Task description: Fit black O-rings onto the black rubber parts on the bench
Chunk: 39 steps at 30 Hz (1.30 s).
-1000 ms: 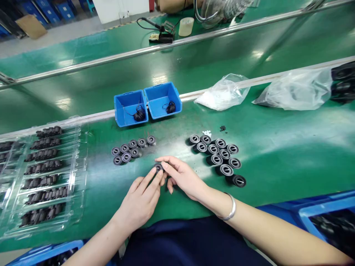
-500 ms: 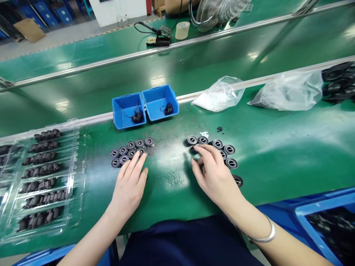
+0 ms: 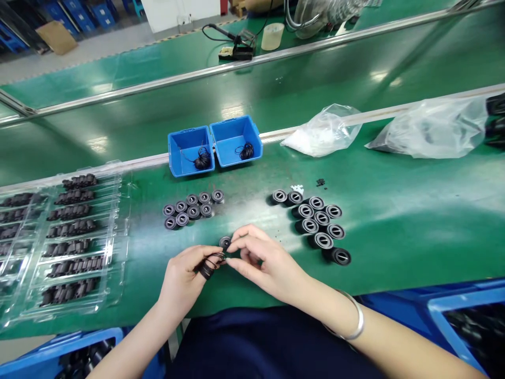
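My left hand [image 3: 186, 276] is closed on a bunch of thin black O-rings [image 3: 207, 269], which loop out past its fingertips. With thumb and forefinger, my right hand [image 3: 262, 255] pinches at the end of these loops. Just behind the fingertips stands a round black cap-like part [image 3: 224, 242], partly covered by the right fingers. Left of it, similar black parts [image 3: 193, 211] with a pale slot line on top stand in two rows. Taller black cylinders [image 3: 306, 211] with slotted tops are grouped to the right of my right hand.
Two blue bins [image 3: 191, 152] with black rings stand at the back. Clear trays [image 3: 112, 231] of black parts lie left. White bits [image 3: 297, 188], tiny black pieces [image 3: 321, 182] and plastic bags [image 3: 325, 131] are right of centre. Blue crates [image 3: 437, 310] flank the table's front edge.
My left hand left a finished-looking black part in the left rows and came back with O-rings showing. My right hand took a cylinder from the right group to the middle.
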Motion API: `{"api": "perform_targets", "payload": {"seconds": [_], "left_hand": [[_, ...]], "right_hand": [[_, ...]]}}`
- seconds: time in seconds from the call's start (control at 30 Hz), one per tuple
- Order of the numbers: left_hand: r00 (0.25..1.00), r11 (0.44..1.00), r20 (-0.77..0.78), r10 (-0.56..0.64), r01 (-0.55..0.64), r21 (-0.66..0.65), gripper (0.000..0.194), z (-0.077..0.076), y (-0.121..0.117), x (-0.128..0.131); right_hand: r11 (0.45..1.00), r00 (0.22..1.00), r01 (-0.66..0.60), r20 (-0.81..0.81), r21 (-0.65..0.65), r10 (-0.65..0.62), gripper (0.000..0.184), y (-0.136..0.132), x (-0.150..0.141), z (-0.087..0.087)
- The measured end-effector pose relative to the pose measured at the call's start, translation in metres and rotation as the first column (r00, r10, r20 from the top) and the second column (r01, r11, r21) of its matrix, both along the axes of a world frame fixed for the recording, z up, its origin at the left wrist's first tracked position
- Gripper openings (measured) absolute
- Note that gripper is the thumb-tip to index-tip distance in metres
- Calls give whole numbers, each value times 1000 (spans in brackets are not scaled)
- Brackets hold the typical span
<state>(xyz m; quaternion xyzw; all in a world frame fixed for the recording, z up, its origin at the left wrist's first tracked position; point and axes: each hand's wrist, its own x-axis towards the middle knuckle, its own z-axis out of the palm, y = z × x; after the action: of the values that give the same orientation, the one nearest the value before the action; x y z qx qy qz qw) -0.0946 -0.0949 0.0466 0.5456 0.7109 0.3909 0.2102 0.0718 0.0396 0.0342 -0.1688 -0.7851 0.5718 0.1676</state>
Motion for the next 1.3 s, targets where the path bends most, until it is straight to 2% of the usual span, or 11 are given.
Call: {"api": "perform_targets", "payload": {"seconds": [0.07,0.17,0.3,0.43,0.67,0.8,0.93,1.0,1.13,1.2,1.3], "left_hand": [[998,1000,-58,-6,8,30,15,2,1,1],[998,999,-64,-18,22,49,18,3,-1,1],[1000,1000,-25,-3,4,21,22,1,-8,-5],[988,999,-154,35,-28,46,21,-5,-17,-12],[910,976,-406,-84,156,149,27,-27,-28,-15],[810,936,-550,-204,326,133,28,-29,-27,-13],[650,879,-677,-345,477,10,31,-25,-24,-12],[604,876,-711,-360,480,-36,33,-24,-23,-13],[561,878,-736,-380,468,-97,36,-23,-23,-14],[552,877,-740,-386,469,-107,36,-22,-22,-13],[547,872,-737,-398,476,-117,36,-19,-20,-12]], "right_hand": [[992,1000,-23,5,-124,24,12,0,-7,1],[965,1000,-13,5,-262,15,19,3,-13,2],[930,997,72,58,-360,-55,25,10,-17,-1],[946,989,92,136,-312,-51,24,13,-22,-10],[971,985,110,153,-210,-78,19,11,-30,-19],[973,985,112,150,-200,-83,19,12,-32,-19],[971,984,124,151,-203,-94,21,11,-32,-18],[939,978,118,202,-323,-53,15,11,-33,-18],[775,956,77,266,-627,121,22,15,-38,-14],[732,939,83,299,-676,170,21,20,-44,-12],[710,907,98,356,-697,223,15,28,-52,-8]]}}
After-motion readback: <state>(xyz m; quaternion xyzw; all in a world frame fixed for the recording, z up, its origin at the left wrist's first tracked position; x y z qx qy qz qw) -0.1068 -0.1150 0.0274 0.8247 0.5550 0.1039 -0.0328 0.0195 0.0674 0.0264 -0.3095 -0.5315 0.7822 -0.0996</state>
